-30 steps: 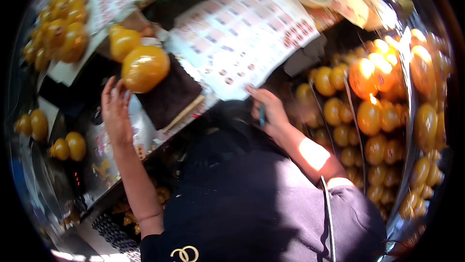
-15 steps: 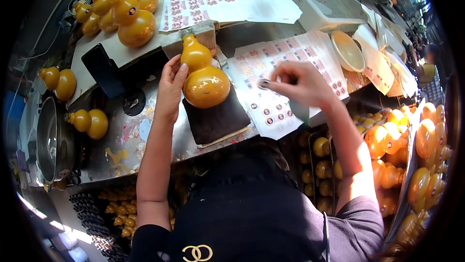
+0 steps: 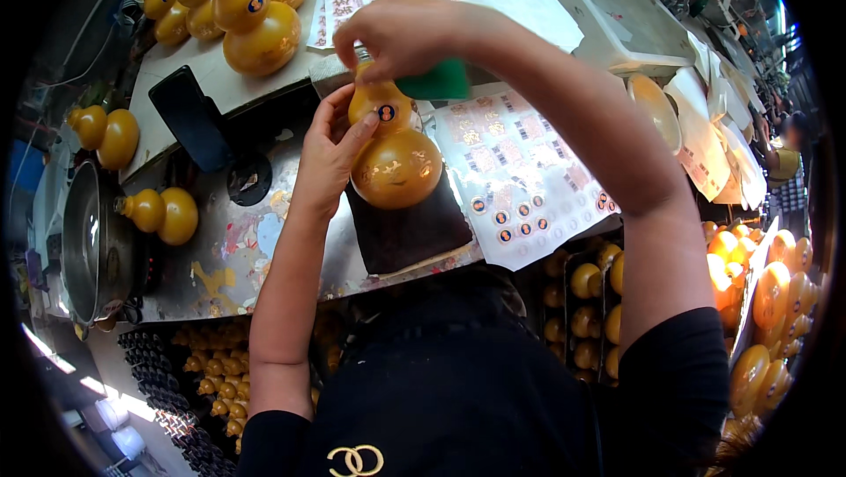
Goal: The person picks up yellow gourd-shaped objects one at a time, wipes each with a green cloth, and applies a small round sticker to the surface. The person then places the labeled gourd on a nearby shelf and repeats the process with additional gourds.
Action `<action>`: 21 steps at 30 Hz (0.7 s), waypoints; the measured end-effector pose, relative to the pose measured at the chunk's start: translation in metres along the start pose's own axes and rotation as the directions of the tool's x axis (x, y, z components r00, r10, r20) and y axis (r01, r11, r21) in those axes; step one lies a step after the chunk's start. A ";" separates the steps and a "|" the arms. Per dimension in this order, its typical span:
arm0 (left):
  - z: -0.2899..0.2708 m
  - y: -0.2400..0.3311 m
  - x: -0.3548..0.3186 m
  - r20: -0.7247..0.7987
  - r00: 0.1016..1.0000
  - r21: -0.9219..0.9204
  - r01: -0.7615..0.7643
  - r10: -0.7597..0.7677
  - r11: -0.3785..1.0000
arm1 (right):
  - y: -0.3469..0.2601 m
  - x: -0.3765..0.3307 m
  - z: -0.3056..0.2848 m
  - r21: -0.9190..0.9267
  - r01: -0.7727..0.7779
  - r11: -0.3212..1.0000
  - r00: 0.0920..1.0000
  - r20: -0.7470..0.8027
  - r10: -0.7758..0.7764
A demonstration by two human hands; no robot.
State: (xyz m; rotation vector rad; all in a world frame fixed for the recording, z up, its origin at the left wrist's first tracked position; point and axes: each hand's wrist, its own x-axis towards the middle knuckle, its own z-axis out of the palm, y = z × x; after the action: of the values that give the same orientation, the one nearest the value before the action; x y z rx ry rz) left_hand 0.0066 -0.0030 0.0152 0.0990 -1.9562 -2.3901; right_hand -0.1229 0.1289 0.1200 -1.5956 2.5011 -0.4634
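Observation:
A yellow gourd-shaped bottle [image 3: 398, 168] with gold markings leans upright over a dark pad [image 3: 410, 243]. My left hand [image 3: 328, 160] grips it at the waist, the thumb beside a small round dark-blue and orange sticker [image 3: 386, 114] on the upper bulb. Over the bottle's neck is my right hand [image 3: 401, 36], fingers curled. From beneath that hand sticks out a flat green piece [image 3: 441, 80], apparently held in it; its grip is partly hidden. To the right lies a sticker sheet [image 3: 560, 199] with several round stickers left on it.
More gourd bottles [image 3: 264, 36] stand at the back left. A printed sheet [image 3: 529, 14] lies at the back. A black phone [image 3: 189, 120] on a stand and a metal pan [image 3: 84, 243] are on the left. A pale bowl [image 3: 654, 111] and white tub [image 3: 626, 27] stand right.
My right hand has moved from the sticker sheet left and up to the bottle's neck. A round sticker now shows on the upper bulb. My left hand still holds the bottle.

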 end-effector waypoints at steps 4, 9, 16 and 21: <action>0.001 -0.002 0.000 0.007 1.000 -0.091 0.024 -0.023 0.996 | 0.021 -0.046 0.033 0.493 -0.232 0.839 0.892 -0.236 0.385; 0.002 -0.007 0.002 -0.011 0.999 -0.059 0.038 -0.039 0.998 | 0.002 -0.082 0.087 0.814 -0.348 0.465 0.831 0.038 0.555; -0.001 -0.009 0.006 -0.018 0.999 -0.093 0.043 -0.045 0.995 | 0.002 -0.070 0.098 0.882 -0.268 0.388 0.848 0.025 0.530; 0.000 -0.010 0.006 -0.003 0.998 -0.178 0.062 -0.063 0.982 | 0.004 -0.071 0.100 0.897 -0.263 0.356 0.860 0.050 0.508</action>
State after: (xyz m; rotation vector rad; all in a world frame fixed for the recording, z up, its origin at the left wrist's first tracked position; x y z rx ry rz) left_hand 0.0006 -0.0016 0.0057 0.1653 -1.7516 -2.5859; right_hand -0.0680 0.1767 0.0214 -0.4887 1.9736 -1.6203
